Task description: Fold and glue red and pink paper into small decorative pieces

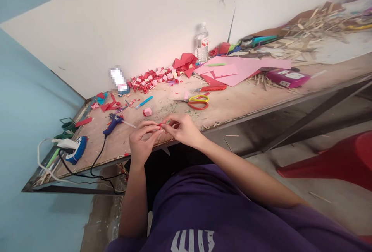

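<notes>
I note a rough, wood-like bench (241,99). At its near edge, the left hand (142,139) and right hand (183,129) are pinched together on a tiny red piece (161,126), apparently paper; a slackened pinch could drop it. The smooth black cord (104,142) loops off the near left edge; a snag could drag the pistol-shaped glue gun (112,125).

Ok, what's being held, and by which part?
The left hand and right hand pinch a small red piece, apparently paper; which part is too small to tell.
</notes>
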Demonstrator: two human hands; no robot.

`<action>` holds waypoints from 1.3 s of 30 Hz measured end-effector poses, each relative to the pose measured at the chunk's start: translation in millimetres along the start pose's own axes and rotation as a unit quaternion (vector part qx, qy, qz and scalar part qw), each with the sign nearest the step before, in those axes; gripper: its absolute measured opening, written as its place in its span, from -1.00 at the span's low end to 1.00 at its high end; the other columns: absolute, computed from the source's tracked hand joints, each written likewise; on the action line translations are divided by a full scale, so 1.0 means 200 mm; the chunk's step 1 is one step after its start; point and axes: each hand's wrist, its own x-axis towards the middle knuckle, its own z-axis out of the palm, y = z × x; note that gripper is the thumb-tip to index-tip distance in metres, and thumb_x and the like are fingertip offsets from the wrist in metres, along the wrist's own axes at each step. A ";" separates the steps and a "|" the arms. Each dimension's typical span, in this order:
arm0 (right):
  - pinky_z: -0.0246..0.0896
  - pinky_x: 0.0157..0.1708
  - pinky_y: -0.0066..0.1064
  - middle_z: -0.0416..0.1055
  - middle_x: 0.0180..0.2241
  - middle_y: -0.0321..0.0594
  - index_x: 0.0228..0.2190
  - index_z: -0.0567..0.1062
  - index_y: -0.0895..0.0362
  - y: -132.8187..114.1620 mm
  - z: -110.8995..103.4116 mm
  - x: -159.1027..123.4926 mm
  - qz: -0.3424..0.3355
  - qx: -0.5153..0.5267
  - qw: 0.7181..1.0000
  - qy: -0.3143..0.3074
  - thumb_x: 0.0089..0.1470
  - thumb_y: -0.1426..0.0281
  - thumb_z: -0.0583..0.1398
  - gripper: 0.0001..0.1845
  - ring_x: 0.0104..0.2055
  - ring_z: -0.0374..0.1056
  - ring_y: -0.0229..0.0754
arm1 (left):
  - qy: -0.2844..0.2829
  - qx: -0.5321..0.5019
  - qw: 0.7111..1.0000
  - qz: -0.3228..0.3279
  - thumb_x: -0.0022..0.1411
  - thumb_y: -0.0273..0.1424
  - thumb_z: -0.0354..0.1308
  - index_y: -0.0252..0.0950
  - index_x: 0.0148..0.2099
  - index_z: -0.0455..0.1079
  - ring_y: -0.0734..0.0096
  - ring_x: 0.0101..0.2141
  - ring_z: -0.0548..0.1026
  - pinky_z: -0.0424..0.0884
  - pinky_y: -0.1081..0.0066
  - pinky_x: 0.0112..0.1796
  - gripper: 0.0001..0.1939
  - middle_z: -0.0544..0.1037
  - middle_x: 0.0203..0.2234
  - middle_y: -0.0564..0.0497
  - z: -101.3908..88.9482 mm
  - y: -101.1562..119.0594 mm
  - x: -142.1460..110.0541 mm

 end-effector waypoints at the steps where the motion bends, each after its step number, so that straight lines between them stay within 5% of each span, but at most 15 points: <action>1: 0.32 -0.42 -0.46 0.56 -0.37 -0.22 -0.37 0.58 0.14 0.00 0.00 0.00 -0.006 -0.003 1.000 0.002 0.17 0.33 0.28 -0.86 -0.45 0.44 -0.25 | -0.004 0.002 1.000 0.001 0.23 -0.39 0.39 -0.22 -0.27 0.65 0.34 -0.24 0.61 0.57 0.37 -0.18 -0.97 0.65 -0.30 -0.03 0.00 0.00 0.00; 11: 0.32 -0.41 -0.50 0.55 -0.35 -0.21 -0.35 0.59 0.17 0.01 0.00 -0.01 -0.060 -0.010 0.998 -0.014 0.18 0.44 0.25 -0.90 -0.44 0.44 -0.29 | 0.001 -0.004 1.000 -0.031 0.23 -0.35 0.40 -0.26 -0.26 0.62 0.39 -0.30 0.60 0.56 0.42 -0.22 -0.90 0.64 -0.33 0.00 -0.01 -0.03 -0.01; 28: 0.32 -0.43 -0.50 0.55 -0.36 -0.19 -0.32 0.62 0.18 0.01 -0.02 0.00 -0.054 0.019 0.997 -0.059 0.21 0.41 0.25 -0.87 -0.44 0.42 -0.28 | -0.032 -0.073 0.994 -0.074 0.22 -0.39 0.40 -0.27 -0.28 0.62 0.41 -0.31 0.58 0.51 0.44 -0.23 -0.93 0.63 -0.36 0.02 -0.03 -0.06 0.00; 39: 0.32 -0.43 -0.48 0.56 -0.39 -0.22 -0.35 0.60 0.18 0.02 0.00 0.01 -0.030 0.017 0.999 0.013 0.17 0.37 0.29 -0.88 -0.48 0.40 -0.30 | -0.003 -0.031 0.999 -0.027 0.25 -0.41 0.36 -0.27 -0.25 0.62 0.39 -0.30 0.59 0.53 0.43 -0.25 -0.95 0.64 -0.31 -0.02 -0.02 -0.04 0.00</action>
